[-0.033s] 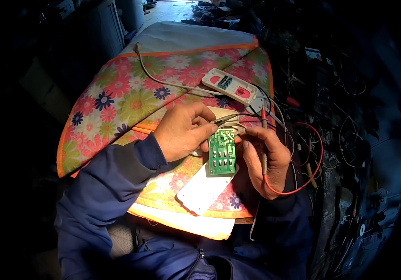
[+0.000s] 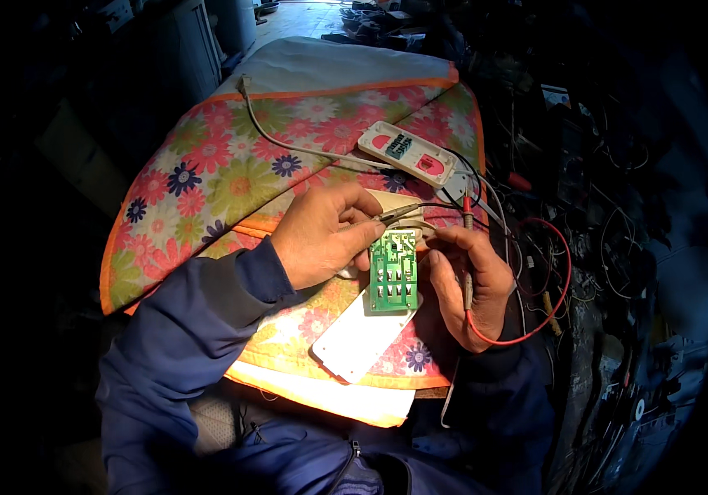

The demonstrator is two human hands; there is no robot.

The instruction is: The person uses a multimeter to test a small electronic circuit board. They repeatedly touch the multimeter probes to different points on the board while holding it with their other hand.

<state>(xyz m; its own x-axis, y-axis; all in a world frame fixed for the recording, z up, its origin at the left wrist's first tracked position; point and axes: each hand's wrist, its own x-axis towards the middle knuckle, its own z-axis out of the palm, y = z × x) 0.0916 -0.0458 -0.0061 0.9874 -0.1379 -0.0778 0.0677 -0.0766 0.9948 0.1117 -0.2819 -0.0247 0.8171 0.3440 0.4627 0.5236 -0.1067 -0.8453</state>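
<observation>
A green circuit board (image 2: 394, 272) with several silvery solder pads faces up between my hands. My left hand (image 2: 329, 235) pinches a black test probe (image 2: 395, 214) at the board's upper left; its fingers also lie along the board's edge. In my right hand (image 2: 473, 285) a red test probe (image 2: 467, 285) rests upright, its red end pointing away from me and its red lead looping out to the right. The thumb and forefinger of that hand are by the board's right edge, near a pale wire. Under the board lies a white plastic cover (image 2: 359, 338).
A flowered cloth (image 2: 238, 181) with orange edging covers the work surface. Beyond my hands sits an open white casing half (image 2: 406, 153), with a grey cable (image 2: 288, 145) running left from it. Dark clutter and loose wires (image 2: 609, 247) fill the right side.
The circuit board has shifted very slightly, with its face catching a little more light. Both hands keep their places and their holds on the probes.
</observation>
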